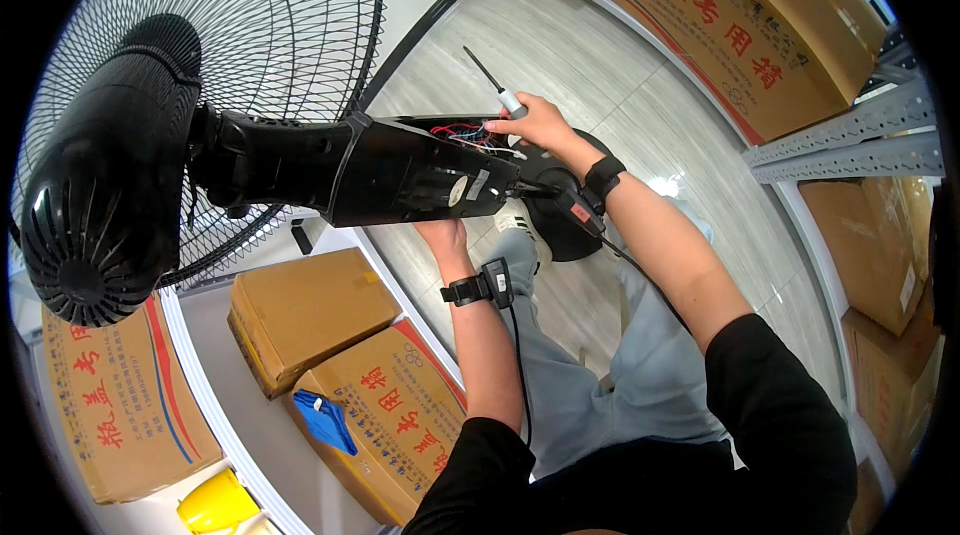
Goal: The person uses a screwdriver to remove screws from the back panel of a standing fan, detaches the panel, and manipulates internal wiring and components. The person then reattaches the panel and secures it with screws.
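A black standing fan (270, 165) reaches in from the left, its wire cage and motor head at the far end. Its control housing (420, 175) is open along one edge, where red, blue and white wires (465, 133) show. My right hand (540, 128) holds a screwdriver (512, 103) with a pale handle, its dark shaft pointing up and left, away from the housing. Some fingers of that hand are at the wires. My left hand (442, 233) is under the housing's near side, with its fingers hidden behind it. The round black base (575, 235) stands on the floor.
Cardboard boxes (690, 25) line the shelf at the upper right, and more boxes (315, 310) fill the lower left shelf. A blue packet (325, 422) lies on one. A yellow container (217, 502) stands lower left. Cables run from both wrist straps.
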The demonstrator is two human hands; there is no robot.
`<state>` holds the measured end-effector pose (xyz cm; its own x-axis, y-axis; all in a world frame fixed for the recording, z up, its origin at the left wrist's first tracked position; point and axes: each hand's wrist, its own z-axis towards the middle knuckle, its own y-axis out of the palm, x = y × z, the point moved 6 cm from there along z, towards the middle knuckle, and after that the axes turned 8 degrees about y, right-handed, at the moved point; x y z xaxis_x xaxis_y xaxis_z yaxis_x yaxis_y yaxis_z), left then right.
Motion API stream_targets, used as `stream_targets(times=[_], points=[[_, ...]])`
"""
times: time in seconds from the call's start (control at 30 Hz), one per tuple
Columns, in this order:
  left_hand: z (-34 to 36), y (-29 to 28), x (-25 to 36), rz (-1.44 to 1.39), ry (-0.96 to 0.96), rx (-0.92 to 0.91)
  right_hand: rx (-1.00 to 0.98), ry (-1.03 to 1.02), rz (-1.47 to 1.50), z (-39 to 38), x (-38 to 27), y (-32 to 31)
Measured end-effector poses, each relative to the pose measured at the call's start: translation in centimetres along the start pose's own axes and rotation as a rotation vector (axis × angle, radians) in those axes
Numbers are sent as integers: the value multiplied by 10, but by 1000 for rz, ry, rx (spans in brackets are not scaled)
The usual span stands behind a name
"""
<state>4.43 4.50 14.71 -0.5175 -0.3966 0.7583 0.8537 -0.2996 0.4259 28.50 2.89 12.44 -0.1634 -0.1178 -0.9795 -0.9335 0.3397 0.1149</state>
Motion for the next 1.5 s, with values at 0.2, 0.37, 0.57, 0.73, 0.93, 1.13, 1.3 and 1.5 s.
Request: stream_targets(times=[0.2,0.37,0.57,0.73,0.93,1.13,1.3,1.5], points=[[0,5,5,44,49,-67,110,24,43,-11,-2,10],[-1,13,7,-16,28,-8,44,181,580,-10,11,22],[-2,6,6,31,49,-47,-85,320,654,-8,16,24],[0,8,1,29,55,-64,-151,447,754,3,37,33],[-2,5,-1,-32,-10,-29,-275,449,877,13,42,28],[-5,5,3,-48,-21,-17,-183,471,692,3,29,17],[-3,7,1,-50,-26,-4,-23,261,341,0,19,6],[-1,12,7,-8,16,0,-310,385,552,-7,5,10]])
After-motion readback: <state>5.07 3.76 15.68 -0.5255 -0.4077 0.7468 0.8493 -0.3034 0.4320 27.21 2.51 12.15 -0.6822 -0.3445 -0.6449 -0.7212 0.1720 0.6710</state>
